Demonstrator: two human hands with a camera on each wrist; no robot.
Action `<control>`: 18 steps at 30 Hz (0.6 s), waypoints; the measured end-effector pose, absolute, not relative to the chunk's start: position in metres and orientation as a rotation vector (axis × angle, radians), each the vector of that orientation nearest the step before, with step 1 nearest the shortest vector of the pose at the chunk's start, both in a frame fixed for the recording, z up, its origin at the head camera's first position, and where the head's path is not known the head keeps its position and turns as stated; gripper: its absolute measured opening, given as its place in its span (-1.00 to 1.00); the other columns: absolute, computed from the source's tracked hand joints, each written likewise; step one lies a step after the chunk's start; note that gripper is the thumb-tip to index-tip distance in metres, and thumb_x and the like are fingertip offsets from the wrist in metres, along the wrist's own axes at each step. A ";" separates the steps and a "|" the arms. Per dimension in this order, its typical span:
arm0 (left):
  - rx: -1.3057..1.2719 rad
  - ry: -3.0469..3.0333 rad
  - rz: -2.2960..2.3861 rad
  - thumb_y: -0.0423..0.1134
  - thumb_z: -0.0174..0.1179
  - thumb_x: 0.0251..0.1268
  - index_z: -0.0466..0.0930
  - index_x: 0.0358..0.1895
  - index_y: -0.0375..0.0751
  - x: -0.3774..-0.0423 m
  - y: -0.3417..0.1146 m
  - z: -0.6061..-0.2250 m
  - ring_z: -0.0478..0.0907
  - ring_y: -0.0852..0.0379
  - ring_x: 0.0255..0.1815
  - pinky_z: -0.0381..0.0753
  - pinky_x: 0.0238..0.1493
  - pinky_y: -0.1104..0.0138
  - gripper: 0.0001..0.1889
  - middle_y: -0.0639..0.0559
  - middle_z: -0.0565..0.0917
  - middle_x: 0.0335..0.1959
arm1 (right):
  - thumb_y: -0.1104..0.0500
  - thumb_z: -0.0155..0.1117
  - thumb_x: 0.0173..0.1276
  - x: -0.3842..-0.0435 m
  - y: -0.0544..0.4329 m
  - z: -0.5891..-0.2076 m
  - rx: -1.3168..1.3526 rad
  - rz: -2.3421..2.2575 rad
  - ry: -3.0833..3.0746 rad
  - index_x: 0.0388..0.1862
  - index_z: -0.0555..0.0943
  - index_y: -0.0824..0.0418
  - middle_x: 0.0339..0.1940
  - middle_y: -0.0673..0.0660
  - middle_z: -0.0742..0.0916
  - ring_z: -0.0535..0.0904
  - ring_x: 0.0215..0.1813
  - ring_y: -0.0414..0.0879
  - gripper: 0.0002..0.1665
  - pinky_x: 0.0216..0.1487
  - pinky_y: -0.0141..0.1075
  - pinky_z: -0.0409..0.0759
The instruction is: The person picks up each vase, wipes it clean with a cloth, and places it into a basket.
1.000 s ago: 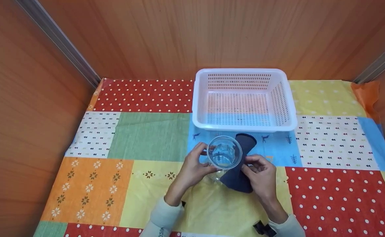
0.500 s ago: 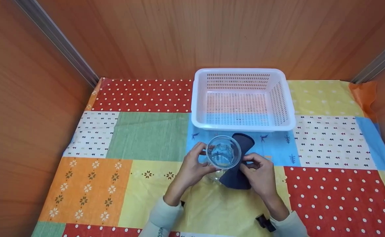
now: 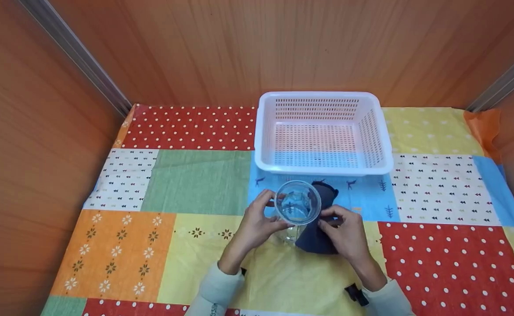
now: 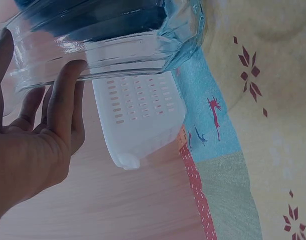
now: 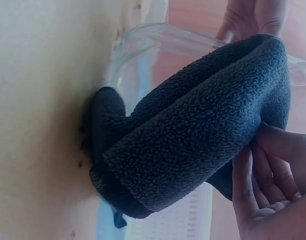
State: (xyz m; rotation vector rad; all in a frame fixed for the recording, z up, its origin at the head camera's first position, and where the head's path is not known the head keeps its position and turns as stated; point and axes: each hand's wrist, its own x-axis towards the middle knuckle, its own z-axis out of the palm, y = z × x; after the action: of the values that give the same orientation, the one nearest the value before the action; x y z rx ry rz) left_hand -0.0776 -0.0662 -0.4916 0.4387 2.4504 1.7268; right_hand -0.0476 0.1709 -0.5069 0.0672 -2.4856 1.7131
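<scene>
A clear glass jar stands in front of the basket, its round mouth facing up in the head view. My left hand grips it from the left, thumb at the near side and fingers behind. In the left wrist view the glass wall shows thick ridges. Against the jar's right side lies a dark navy fleecy cloth, folded over and hanging down to the table. My right hand pinches this cloth between thumb and fingers near the jar's rim. The cloth hides part of the jar in the right wrist view.
Just behind the jar sits a white perforated plastic basket. A patchwork tablecloth covers the table. Wooden panels rise at the back and both sides.
The cloth's far end has folded in and shifted slightly toward the near side. My right hand has moved a little to the left with it. The left hand keeps its grip on the jar.
</scene>
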 end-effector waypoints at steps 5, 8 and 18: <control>0.434 2.448 1.736 -0.28 0.65 0.08 0.62 0.14 -0.13 -0.077 -0.066 -0.492 0.60 -0.02 0.08 0.73 -0.05 0.24 -0.45 0.03 0.63 0.09 | 0.55 0.50 0.20 -0.050 0.173 -0.513 0.022 1.699 -2.551 -0.29 0.75 0.29 -0.26 0.18 0.81 0.77 -0.32 -0.09 -0.78 -0.19 -0.48 0.71; 0.435 2.454 1.736 -0.28 0.65 0.07 0.62 0.14 -0.12 -0.077 -0.066 -0.492 0.60 -0.02 0.08 0.73 -0.07 0.25 -0.45 0.03 0.63 0.08 | 0.55 0.51 0.18 -0.051 0.173 -0.517 0.000 1.674 -2.594 -0.31 0.74 0.28 -0.27 0.18 0.81 0.73 -0.35 -0.14 -0.77 -0.23 -0.47 0.69; 0.413 2.421 1.740 -0.30 0.64 0.10 0.61 0.18 -0.13 -0.077 -0.065 -0.491 0.59 -0.03 0.09 0.75 -0.08 0.26 -0.44 -0.03 0.62 0.11 | 0.58 0.48 0.18 -0.054 0.175 -0.530 -0.010 1.585 -2.692 -0.33 0.72 0.28 -0.28 0.20 0.81 0.78 -0.25 0.03 -0.76 -0.21 -0.43 0.72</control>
State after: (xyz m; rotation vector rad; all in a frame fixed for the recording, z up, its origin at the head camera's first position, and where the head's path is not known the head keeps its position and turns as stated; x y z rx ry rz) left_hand -0.0774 -0.0654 -0.4906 0.4130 2.4212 1.7396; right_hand -0.0539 0.1753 -0.5302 -0.0101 -2.6923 1.5852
